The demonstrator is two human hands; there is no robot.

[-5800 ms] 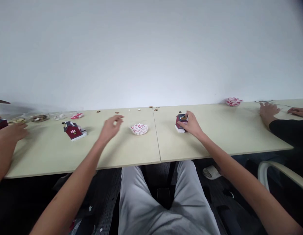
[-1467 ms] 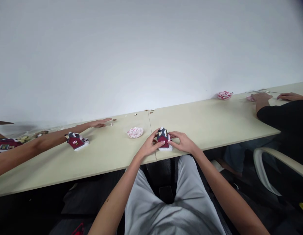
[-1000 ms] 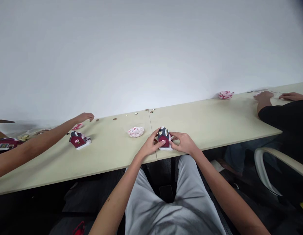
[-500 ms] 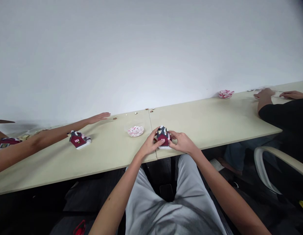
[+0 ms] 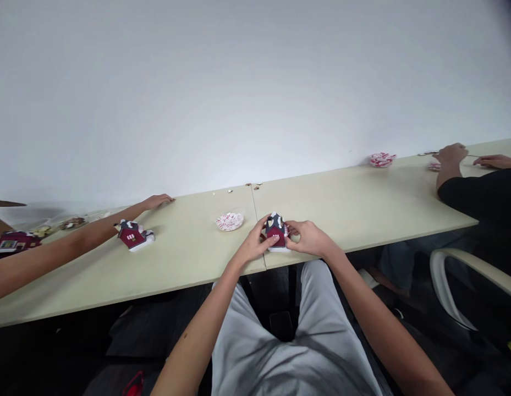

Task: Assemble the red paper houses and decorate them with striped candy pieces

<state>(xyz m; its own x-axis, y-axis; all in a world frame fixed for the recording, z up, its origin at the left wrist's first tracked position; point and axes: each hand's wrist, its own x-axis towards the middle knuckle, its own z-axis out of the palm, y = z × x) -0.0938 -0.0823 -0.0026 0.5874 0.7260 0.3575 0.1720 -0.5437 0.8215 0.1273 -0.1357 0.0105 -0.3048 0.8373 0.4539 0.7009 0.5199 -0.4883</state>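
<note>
A small toy house (image 5: pixel 275 236) with dark red walls, a dark snow-topped roof and a white base stands upright near the table's front edge. My left hand (image 5: pixel 255 240) wraps round its left side, with the thumb across the red front. At its right side, my right hand (image 5: pixel 307 237) grips with thumb and fingertips near a red-and-white striped part. The fingertips behind the house are hidden. Just left of my hands sits a clear bowl of red-and-white pieces (image 5: pixel 229 221).
A similar toy house (image 5: pixel 133 235) stands on the table (image 5: pixel 189 258) at left, by a co-worker's arm (image 5: pixel 82 239). Several small brown pieces (image 5: pixel 256 188) lie along the wall. At right are another bowl (image 5: pixel 382 159) and a second co-worker's hand (image 5: pixel 451 153).
The left co-worker's hand has drawn back leftward, and the small brown piece near its fingertips no longer lies at its spot. The right co-worker's hand has shifted. My hands stay on the house.
</note>
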